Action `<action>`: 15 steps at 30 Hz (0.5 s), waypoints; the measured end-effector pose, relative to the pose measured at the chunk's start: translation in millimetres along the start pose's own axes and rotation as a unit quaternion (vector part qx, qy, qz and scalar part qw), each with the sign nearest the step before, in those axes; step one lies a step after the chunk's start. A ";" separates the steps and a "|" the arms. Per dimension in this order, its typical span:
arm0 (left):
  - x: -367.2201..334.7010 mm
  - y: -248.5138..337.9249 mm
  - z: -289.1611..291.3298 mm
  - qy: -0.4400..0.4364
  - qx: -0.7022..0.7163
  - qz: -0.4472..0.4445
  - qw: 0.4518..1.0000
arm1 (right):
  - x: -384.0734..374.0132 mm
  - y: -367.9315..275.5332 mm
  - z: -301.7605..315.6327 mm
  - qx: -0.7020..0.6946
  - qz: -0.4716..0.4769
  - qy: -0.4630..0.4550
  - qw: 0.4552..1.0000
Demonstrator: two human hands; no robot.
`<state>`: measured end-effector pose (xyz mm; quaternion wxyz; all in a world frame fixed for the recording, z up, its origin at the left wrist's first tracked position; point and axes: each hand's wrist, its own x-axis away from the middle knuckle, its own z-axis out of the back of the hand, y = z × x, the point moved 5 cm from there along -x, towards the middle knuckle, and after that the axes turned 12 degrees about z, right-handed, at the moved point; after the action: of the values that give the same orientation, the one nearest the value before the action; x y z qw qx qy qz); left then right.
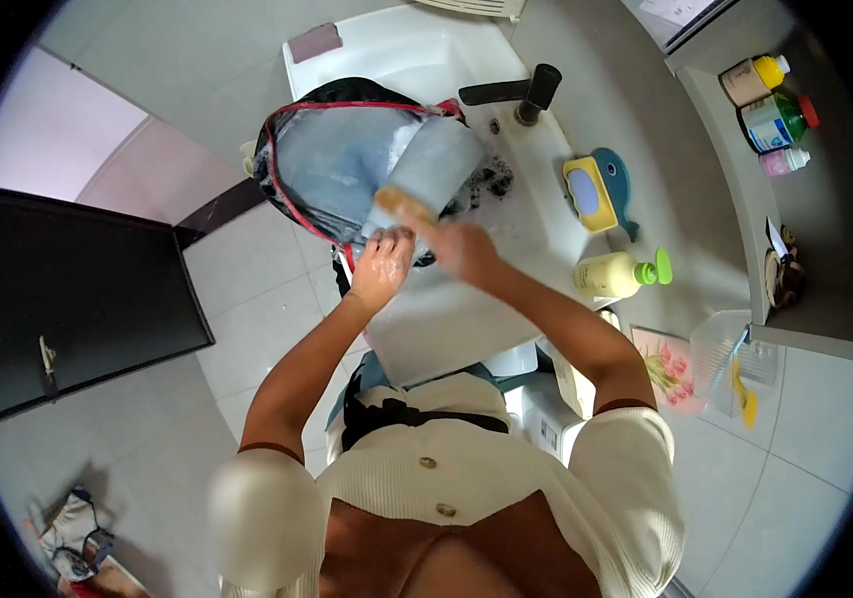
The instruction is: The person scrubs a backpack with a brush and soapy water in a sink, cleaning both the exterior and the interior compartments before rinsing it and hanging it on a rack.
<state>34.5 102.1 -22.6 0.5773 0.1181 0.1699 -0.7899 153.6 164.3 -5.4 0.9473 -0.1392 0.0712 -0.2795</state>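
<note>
A wet bag point(332, 159) with a grey-blue lining, black edge and red piping lies spread open across the sink point(426, 334). White suds show on the lining and on its raised grey flap point(436, 159). My left hand point(384, 267), wet with foam, closes on the near edge of the bag. Just right of it, my right hand point(461, 251) is blurred by motion and grips a wooden scrubbing brush point(405, 204). The brush lies over the flap's lower end; its bristles are hidden.
Behind the bag rises a black faucet point(536, 95). Along the right rim stand a yellow soap dish point(589, 194) with a blue whale shape and a pale yellow pump bottle point(611, 275). Several bottles point(775, 120) fill a wall shelf. A grey cloth point(315, 43) hangs over the far rim.
</note>
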 end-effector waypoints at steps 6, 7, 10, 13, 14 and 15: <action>3.2 -7.1 27.7 0.047 0.101 -0.047 0.993 | 16.8 68.9 11.7 -0.041 -0.146 0.094 0.984; 2.0 -10.1 29.8 0.063 0.104 -0.044 0.992 | 15.4 50.7 6.2 -0.044 -0.132 0.071 0.988; 15.8 -14.9 29.8 0.075 0.122 -0.026 0.989 | 20.7 -33.3 -2.5 -0.087 0.013 0.017 0.996; 16.4 -14.8 29.5 0.086 0.138 -0.029 0.986 | 15.3 14.1 -15.7 -0.026 -0.058 0.044 0.997; 12.5 -11.4 32.3 0.084 0.148 -0.030 0.985 | 19.8 50.6 -20.8 -0.040 -0.136 0.074 0.987; 11.9 -12.1 33.7 0.082 0.153 -0.022 0.985 | 24.0 56.5 11.7 -0.025 -0.106 0.164 0.980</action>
<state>19.6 81.4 5.2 0.5195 0.2652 0.0965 -0.8065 204.9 199.2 -12.8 0.8840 -0.1218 0.2177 -0.3953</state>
